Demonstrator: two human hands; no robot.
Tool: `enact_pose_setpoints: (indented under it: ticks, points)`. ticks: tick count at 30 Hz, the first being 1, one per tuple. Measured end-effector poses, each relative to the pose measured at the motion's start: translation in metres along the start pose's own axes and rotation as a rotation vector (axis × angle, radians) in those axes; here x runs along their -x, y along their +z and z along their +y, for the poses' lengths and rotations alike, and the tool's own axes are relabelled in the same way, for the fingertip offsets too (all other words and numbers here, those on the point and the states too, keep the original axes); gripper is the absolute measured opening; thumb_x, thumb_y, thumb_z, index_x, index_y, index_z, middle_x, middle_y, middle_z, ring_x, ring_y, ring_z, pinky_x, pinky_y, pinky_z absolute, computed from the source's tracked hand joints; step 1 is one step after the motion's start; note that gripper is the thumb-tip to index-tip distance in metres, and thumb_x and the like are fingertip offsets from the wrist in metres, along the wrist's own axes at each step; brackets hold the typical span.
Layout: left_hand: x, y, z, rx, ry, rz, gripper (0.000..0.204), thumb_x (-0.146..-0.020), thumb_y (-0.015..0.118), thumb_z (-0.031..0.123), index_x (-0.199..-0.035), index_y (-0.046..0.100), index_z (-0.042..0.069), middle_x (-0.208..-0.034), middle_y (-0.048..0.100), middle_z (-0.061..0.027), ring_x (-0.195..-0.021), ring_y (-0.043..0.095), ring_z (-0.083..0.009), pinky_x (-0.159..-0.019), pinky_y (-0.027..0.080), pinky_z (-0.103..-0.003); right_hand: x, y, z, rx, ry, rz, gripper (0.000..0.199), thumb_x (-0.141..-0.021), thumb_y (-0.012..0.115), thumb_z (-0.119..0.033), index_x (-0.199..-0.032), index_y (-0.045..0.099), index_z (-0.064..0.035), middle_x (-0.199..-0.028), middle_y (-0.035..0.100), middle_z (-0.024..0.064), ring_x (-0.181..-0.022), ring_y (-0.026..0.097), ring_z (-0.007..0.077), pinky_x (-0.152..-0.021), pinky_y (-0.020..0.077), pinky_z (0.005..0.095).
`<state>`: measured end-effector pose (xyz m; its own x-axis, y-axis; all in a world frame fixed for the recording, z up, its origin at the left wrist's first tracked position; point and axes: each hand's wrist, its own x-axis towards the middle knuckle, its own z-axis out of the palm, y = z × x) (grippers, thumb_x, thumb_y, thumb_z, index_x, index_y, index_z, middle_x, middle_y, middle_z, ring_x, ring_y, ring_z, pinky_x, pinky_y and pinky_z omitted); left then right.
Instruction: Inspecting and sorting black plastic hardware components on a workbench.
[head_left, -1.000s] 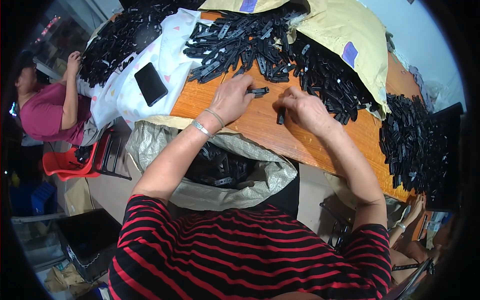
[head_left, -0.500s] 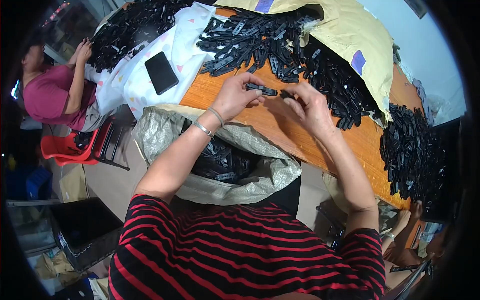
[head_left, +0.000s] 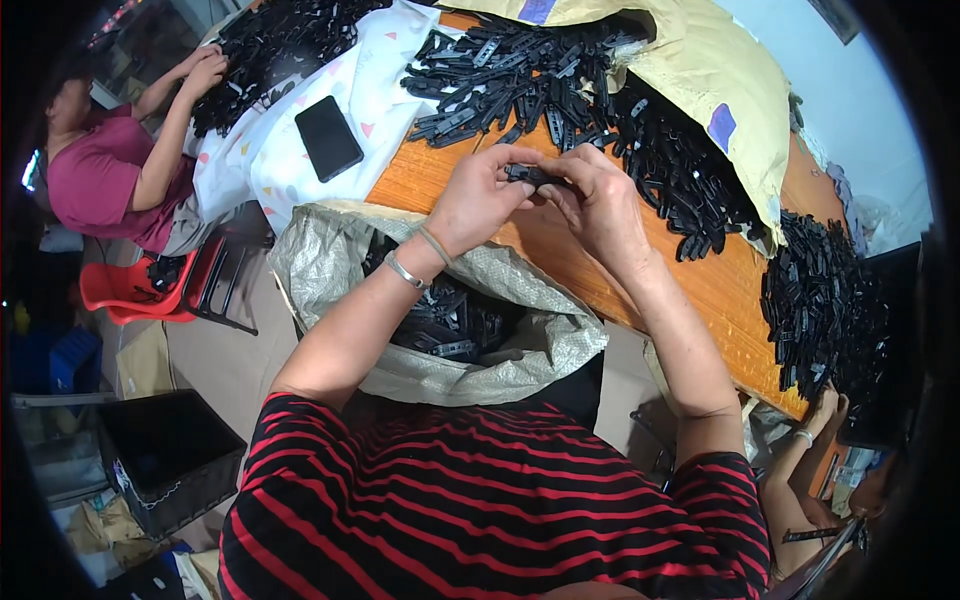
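Observation:
My left hand (head_left: 478,200) pinches a narrow black plastic part (head_left: 524,174) between thumb and fingers, above the wooden table (head_left: 545,250). My right hand (head_left: 608,208) is closed at the other end of that part, its fingertips meeting it. A small dark piece sits in the right fingers, mostly hidden by them. Just beyond both hands lies a heap of similar black parts (head_left: 500,85). Below my left forearm, a woven sack (head_left: 545,345) gapes open with more black parts (head_left: 452,325) inside.
A black phone (head_left: 328,140) rests on a white patterned sheet (head_left: 270,165). Further black heaps lie under a yellowish sack (head_left: 700,75) and at the right edge (head_left: 825,300). One person (head_left: 110,185) works at left, another's hand (head_left: 822,405) at right. A dark crate (head_left: 165,465) stands on the floor.
My right hand has moved left, bringing its small piece against the part in my left hand. The person at left has reached farther into the heap; the other person's hand has shifted.

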<state>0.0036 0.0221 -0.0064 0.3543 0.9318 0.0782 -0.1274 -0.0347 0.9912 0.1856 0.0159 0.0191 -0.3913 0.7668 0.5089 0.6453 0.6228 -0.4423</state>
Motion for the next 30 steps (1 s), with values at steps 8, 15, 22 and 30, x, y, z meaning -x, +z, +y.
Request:
enact_pose_setpoints:
  ticks: [8, 15, 22, 30]
  points:
    - [0.004, 0.001, 0.004, -0.115, 0.089, -0.002, 0.024, -0.088, 0.061, 0.003, -0.110, 0.061, -0.005, -0.099, 0.067, -0.0085, -0.085, 0.066, -0.0115, -0.074, 0.055, -0.024, -0.003, 0.001, -0.005, -0.114, 0.223, -0.110, 0.027, -0.075, 0.080, -0.011, -0.093, 0.062, 0.0012, -0.086, 0.063, 0.0067, -0.064, 0.063, 0.0134, -0.055, 0.0493, 0.0271]
    - [0.017, -0.002, 0.004, -0.233, 0.131, -0.040, 0.020, -0.089, 0.060, 0.003, -0.108, 0.061, -0.003, -0.096, 0.067, -0.0064, -0.081, 0.061, -0.0054, -0.070, 0.051, -0.020, 0.012, 0.025, 0.002, -0.403, 0.481, -0.201, 0.035, -0.072, 0.084, -0.018, -0.087, 0.058, 0.0011, -0.069, 0.059, 0.0020, -0.059, 0.053, 0.0061, -0.051, 0.0426, 0.0243]
    - [0.028, -0.012, 0.001, -0.211, -0.031, -0.029, 0.018, -0.089, 0.063, 0.009, -0.104, 0.061, -0.002, -0.087, 0.064, -0.0040, -0.079, 0.059, -0.0061, -0.068, 0.051, -0.022, 0.024, 0.036, -0.012, -0.337, 0.460, -0.142, 0.034, -0.071, 0.085, -0.019, -0.082, 0.060, 0.0001, -0.066, 0.056, -0.0012, -0.061, 0.050, 0.0062, -0.053, 0.0414, 0.0242]
    - [0.065, -0.047, 0.034, -0.161, -0.144, -0.205, 0.013, -0.090, 0.062, 0.006, -0.101, 0.064, 0.000, -0.091, 0.062, 0.0004, -0.078, 0.057, -0.0048, -0.070, 0.048, -0.022, 0.032, 0.000, -0.022, -0.616, 0.326, -0.486, 0.027, -0.080, 0.078, -0.022, -0.093, 0.065, -0.0020, -0.077, 0.063, 0.0022, -0.070, 0.055, 0.0074, -0.061, 0.0445, 0.0233]
